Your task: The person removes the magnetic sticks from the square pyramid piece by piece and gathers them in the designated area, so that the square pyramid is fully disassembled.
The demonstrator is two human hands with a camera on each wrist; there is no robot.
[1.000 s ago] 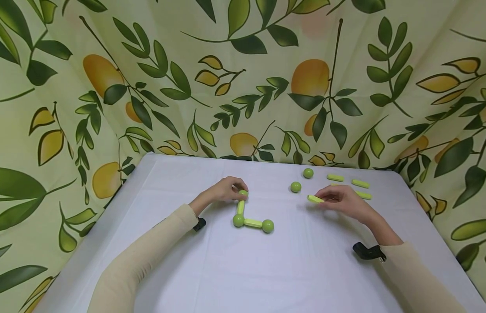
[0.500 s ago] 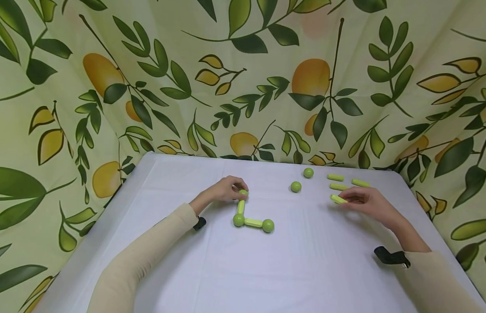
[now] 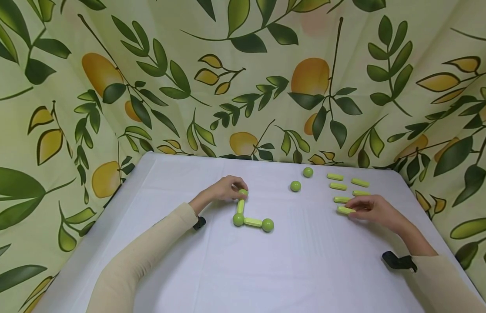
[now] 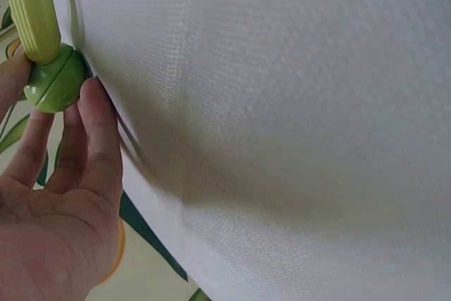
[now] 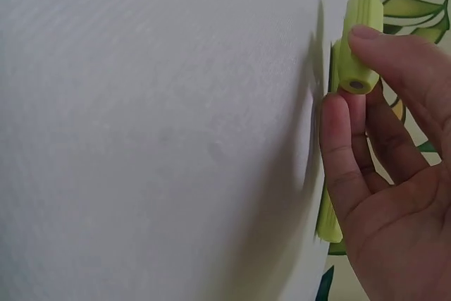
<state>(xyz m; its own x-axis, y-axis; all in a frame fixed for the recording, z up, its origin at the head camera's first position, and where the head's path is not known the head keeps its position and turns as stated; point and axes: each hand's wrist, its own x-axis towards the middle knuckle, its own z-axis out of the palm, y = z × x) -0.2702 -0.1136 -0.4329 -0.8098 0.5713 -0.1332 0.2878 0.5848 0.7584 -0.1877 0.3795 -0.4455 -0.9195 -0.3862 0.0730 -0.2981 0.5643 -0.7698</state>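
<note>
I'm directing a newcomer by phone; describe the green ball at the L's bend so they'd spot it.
On the white-covered table, find the L of balls and rods whose far end the left hand pinches. The corner ball sits at its bend. It alone meets two rods; the L's end balls each show one, and the two loose balls none.

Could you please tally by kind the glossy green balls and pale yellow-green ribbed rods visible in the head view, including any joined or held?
Glossy green plastic-looking balls: 5
Pale yellow-green, ribbed plastic-looking rods: 8
Total: 13 visible; the bare right hand may hide more.
</note>
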